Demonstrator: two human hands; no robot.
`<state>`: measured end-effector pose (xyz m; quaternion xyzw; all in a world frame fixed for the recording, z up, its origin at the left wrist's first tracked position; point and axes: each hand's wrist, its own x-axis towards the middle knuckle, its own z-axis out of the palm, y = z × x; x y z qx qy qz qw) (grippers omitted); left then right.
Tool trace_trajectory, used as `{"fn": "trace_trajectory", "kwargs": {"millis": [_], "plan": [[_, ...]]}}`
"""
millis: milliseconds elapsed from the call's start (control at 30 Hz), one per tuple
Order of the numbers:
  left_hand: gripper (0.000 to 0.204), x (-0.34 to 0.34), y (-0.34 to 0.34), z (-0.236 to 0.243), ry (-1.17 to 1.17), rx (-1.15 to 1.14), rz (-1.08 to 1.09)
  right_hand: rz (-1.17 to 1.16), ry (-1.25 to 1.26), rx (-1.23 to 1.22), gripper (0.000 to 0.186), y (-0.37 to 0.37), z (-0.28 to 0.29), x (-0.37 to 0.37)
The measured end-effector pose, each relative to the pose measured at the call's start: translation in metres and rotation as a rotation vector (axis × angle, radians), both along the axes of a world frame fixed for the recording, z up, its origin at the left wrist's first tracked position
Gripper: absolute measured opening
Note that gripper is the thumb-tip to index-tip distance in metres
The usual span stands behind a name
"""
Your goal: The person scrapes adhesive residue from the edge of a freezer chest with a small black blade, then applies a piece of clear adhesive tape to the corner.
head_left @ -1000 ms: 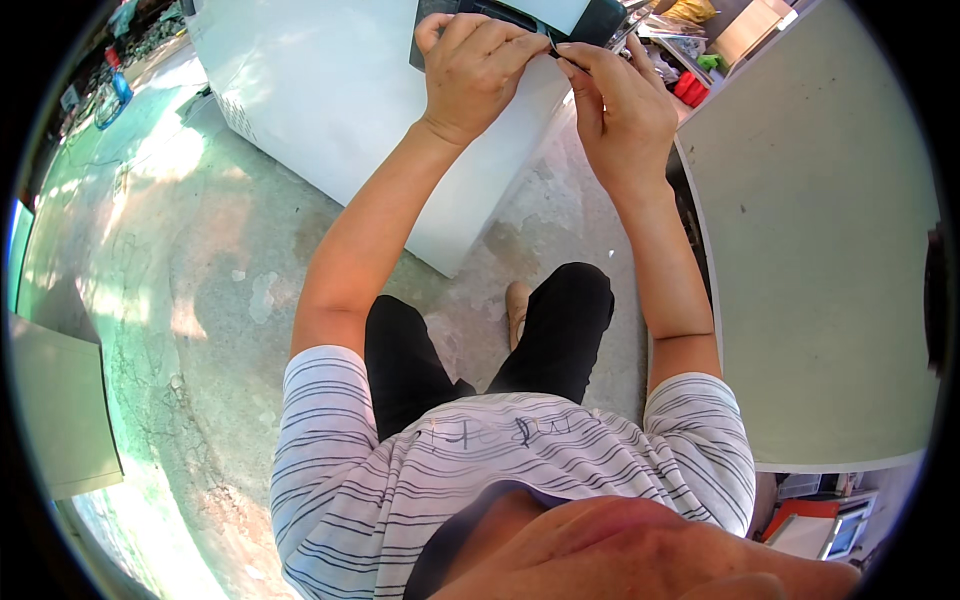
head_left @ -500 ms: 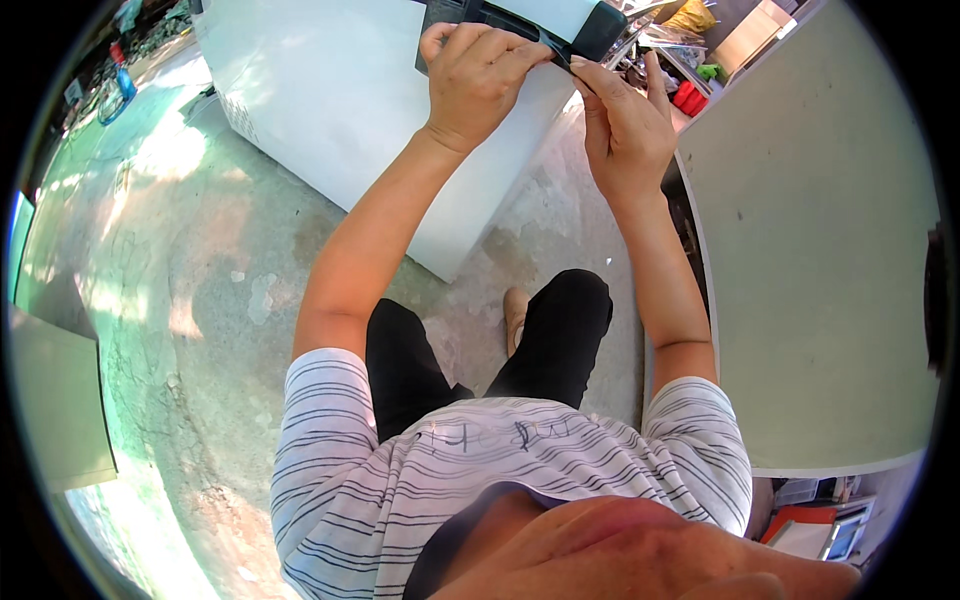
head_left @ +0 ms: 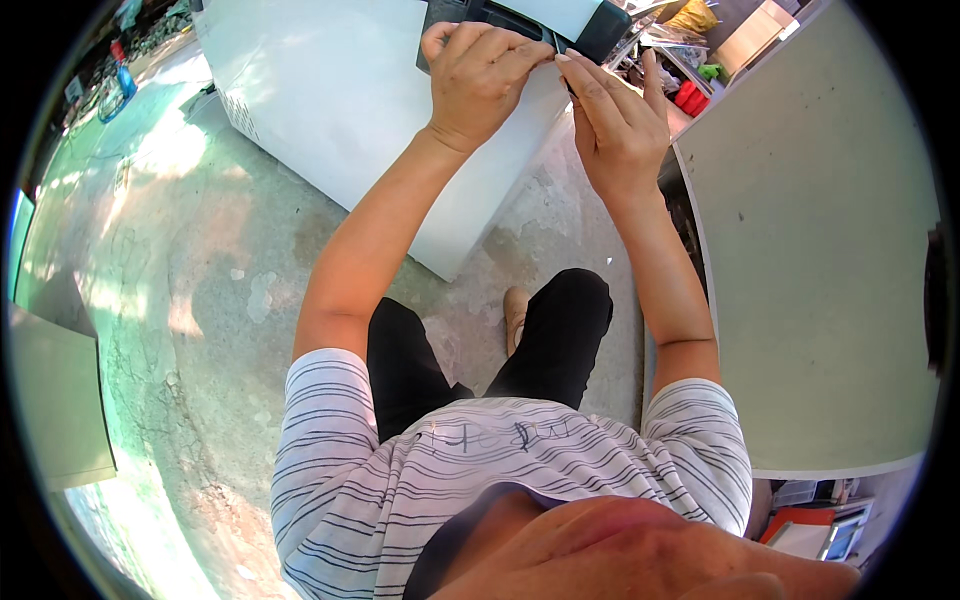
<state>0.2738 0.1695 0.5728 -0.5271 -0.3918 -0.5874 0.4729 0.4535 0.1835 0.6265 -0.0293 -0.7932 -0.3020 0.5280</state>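
A: Where is the black plastic frame (head_left: 603, 32) to be found?
B: At the upper edge of the view, by the white cabinet (head_left: 330, 110); it is partly cut off, and a pale panel (head_left: 560, 12) is bordered by it.

A: How are the hands placed?
B: The left hand (head_left: 475, 85) is curled, its fingertips brought to the frame's near edge. The right hand (head_left: 622, 135) is held with fingers nearly straight, its fingertips just beside the left's. Whether anything is gripped by either cannot be told.

A: What is done, what is left?
B: The pale panel is seen within the frame; the near edge is judged unfinished, being attended by both hands. Whether it is fastened cannot be told.

A: And farther out?
B: Concrete floor (head_left: 250, 235) below, a grey-green panel (head_left: 810, 250) at right.
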Motion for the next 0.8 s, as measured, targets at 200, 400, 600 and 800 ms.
{"fn": "trace_trajectory", "kwargs": {"millis": [200, 400, 600, 800], "plan": [[0.019, 0.000, 0.001, -0.001, 0.002, 0.005, 0.011, 0.041, -0.014, -0.073, 0.023, 0.005, 0.006, -0.003], [0.017, -0.001, 0.005, 0.001, -0.005, 0.052, 0.041, 0.058, -0.041, -0.206, 0.019, -0.002, 0.014, -0.006], [0.022, 0.000, 0.002, -0.001, -0.002, 0.021, 0.004, 0.056, -0.041, -0.247, 0.015, -0.009, 0.018, -0.007], [0.015, 0.000, 0.006, -0.001, -0.007, 0.064, 0.042, 0.061, -0.057, -0.247, 0.019, -0.005, 0.011, -0.005]]}}
